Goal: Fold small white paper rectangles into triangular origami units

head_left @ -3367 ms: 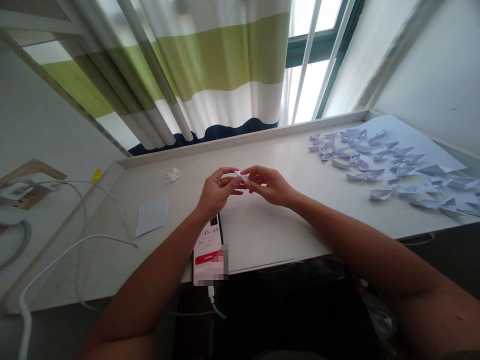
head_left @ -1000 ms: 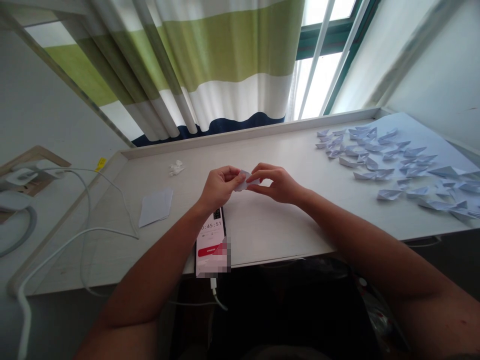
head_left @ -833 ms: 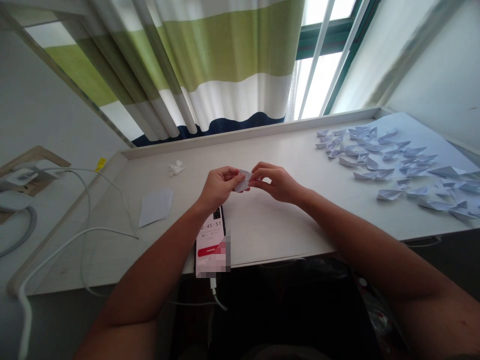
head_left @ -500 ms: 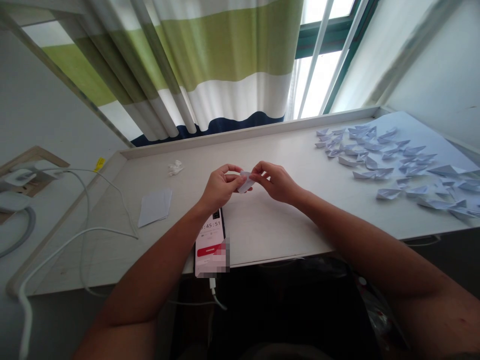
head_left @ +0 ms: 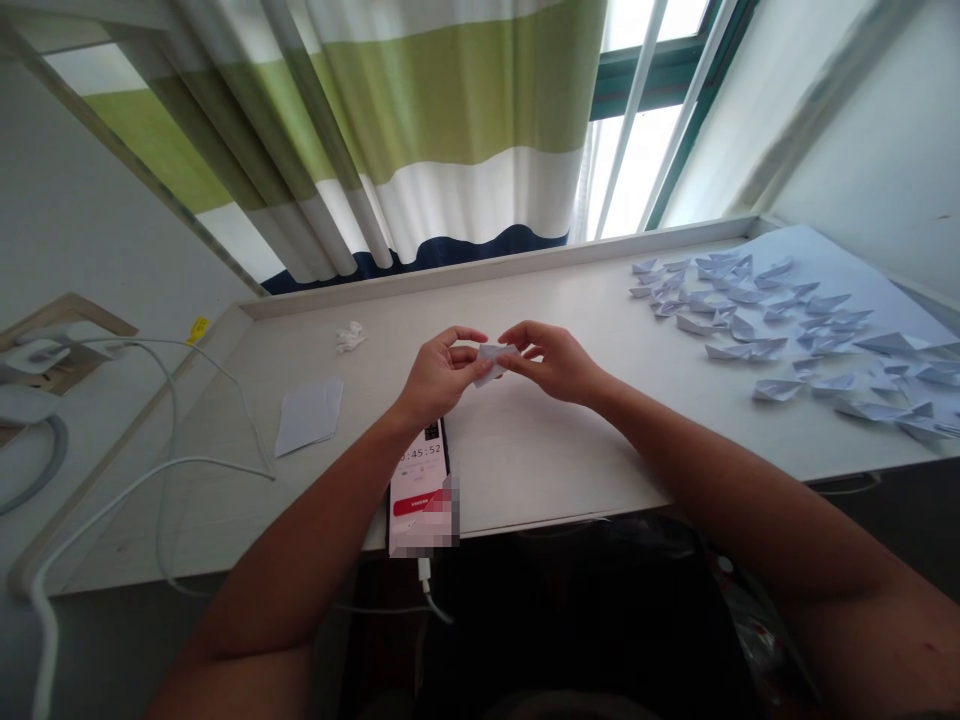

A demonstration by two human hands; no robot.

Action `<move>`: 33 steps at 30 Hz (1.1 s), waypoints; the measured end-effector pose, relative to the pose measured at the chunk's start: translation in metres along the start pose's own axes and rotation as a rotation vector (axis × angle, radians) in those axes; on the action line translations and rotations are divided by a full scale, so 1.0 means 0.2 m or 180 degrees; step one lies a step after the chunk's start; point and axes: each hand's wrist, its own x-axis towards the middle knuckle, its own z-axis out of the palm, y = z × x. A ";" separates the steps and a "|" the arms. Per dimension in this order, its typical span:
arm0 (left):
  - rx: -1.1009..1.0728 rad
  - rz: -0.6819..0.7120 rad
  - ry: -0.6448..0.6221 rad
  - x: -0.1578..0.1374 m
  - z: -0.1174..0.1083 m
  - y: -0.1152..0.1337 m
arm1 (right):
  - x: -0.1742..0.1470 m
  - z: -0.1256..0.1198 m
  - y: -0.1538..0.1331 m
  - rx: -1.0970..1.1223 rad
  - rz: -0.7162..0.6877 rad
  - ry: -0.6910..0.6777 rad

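Between my two hands, above the middle of the desk, is a small folded piece of white paper (head_left: pixel 495 354). My left hand (head_left: pixel 442 372) pinches its left side between thumb and fingers. On the right side, my right hand (head_left: pixel 551 362) grips the paper the same way, thumb at the front. The fingertips behind the paper are mostly hidden. Below my left wrist lies a phone (head_left: pixel 420 480) with a running timer on its screen. Many folded paper boats (head_left: pixel 750 348) are spread over the right side of the desk.
A short stack of white paper sheets (head_left: pixel 309 415) lies on the left, with a crumpled tissue (head_left: pixel 349 337) behind it. White cables (head_left: pixel 150 470) trail over the left edge from a wall socket. A raised ledge (head_left: pixel 450 277) runs along the back beneath the curtain (head_left: pixel 465 100).
The paper between my hands now shows a wider flap on its right side. My right fingers have shifted slightly and spread along it. The phone's timer has advanced one second.
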 end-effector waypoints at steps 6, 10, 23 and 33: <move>0.0186 0.0055 -0.0155 0.00 -0.01 -0.01 | 0.01 -0.02 0.00 -0.0007 0.0344 -0.0138; 0.0209 -0.0002 -0.0125 0.00 0.00 -0.01 | 0.01 -0.01 -0.01 0.0219 0.0447 -0.0160; 0.0091 0.0121 0.0099 0.02 -0.02 0.00 | 0.00 -0.01 -0.04 0.0642 0.0510 -0.0246; 0.0761 0.0471 0.0317 0.02 -0.03 0.00 | 0.00 0.00 -0.04 0.1160 0.0534 -0.0286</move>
